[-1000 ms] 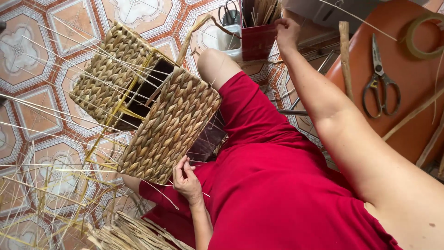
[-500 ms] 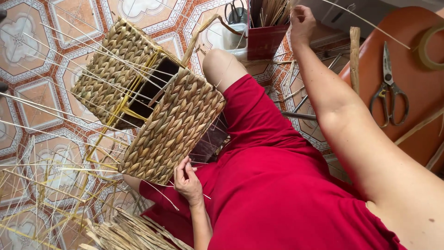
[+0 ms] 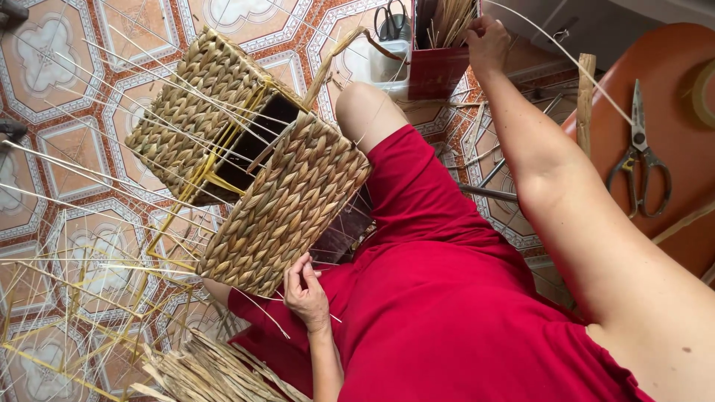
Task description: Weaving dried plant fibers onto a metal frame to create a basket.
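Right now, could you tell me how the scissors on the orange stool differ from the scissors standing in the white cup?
The scissors on the orange stool lie flat with blades pointing away; the scissors in the white cup stand upright, handles up, blades hidden. The stool pair has grey metal handles and shows whole; the cup pair has dark handles and shows only its loops. Neither is touched: the right hand is at the red box, the left hand at the woven basket.

hands [image 3: 305, 286] steady woven basket [image 3: 287, 205]
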